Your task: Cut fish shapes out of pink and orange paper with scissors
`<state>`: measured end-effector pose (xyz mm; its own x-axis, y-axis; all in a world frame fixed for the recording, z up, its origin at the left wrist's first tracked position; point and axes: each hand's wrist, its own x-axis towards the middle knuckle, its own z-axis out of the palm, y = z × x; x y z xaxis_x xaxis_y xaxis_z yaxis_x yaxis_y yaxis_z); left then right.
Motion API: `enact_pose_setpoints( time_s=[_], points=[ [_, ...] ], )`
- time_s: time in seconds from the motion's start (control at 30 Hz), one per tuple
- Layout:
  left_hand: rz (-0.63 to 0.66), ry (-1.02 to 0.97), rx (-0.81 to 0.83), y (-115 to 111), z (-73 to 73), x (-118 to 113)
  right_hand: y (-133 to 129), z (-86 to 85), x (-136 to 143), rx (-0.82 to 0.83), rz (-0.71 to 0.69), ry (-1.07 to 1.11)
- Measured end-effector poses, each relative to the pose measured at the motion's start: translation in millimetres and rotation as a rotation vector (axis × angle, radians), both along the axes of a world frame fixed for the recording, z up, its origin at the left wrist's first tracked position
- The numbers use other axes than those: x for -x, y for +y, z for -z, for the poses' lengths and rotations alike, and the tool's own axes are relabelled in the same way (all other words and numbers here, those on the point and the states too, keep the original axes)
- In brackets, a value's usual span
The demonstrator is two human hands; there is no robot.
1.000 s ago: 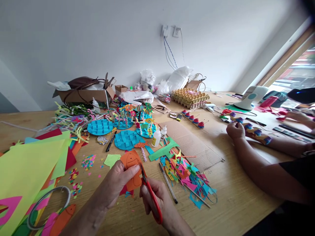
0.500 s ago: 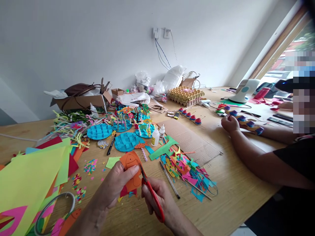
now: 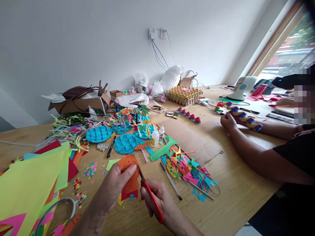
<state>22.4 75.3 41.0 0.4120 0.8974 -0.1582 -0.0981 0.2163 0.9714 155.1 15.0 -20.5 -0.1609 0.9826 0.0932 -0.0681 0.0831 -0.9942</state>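
Observation:
Orange paper point(image 3: 130, 183) with a drawn outline is pinched between the thumb and fingers of my left hand point(image 3: 114, 183). My right hand point(image 3: 158, 198) grips red-handled scissors point(image 3: 154, 203), whose blades meet the paper's right edge. Dark red paper point(image 3: 129, 195) shows beneath the orange piece. Just beyond my hands lie a blue woven paper disc point(image 3: 128, 143) and an orange paper fish point(image 3: 140, 147). A light green square point(image 3: 112, 164) is partly behind my left hand.
Colored scraps point(image 3: 184, 167), a pen point(image 3: 171, 182) and a cardboard sheet point(image 3: 189, 141) lie to the right. Large paper sheets point(image 3: 31, 180) cover the left. Glue bottles point(image 3: 155, 138) stand ahead. A person's arm point(image 3: 253, 155) rests at the right.
The scissors and my right hand have shifted slightly left, with the blades higher along the orange paper's edge. The lower part of the paper has changed its angle, and the view has shifted slightly.

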Motion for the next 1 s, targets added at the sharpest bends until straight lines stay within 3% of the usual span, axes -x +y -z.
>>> enact_pose_setpoints(
  time_s=[0.57,1.0],
  points=[
    [0.022,0.077,-0.104,-3.9,3.3,-1.8,0.5,-6.6,3.0,0.038,0.018,0.007],
    [0.048,0.019,-0.014,-2.9,3.8,-1.0,-0.9,-5.8,1.0,0.009,0.023,-0.059]
  ],
)
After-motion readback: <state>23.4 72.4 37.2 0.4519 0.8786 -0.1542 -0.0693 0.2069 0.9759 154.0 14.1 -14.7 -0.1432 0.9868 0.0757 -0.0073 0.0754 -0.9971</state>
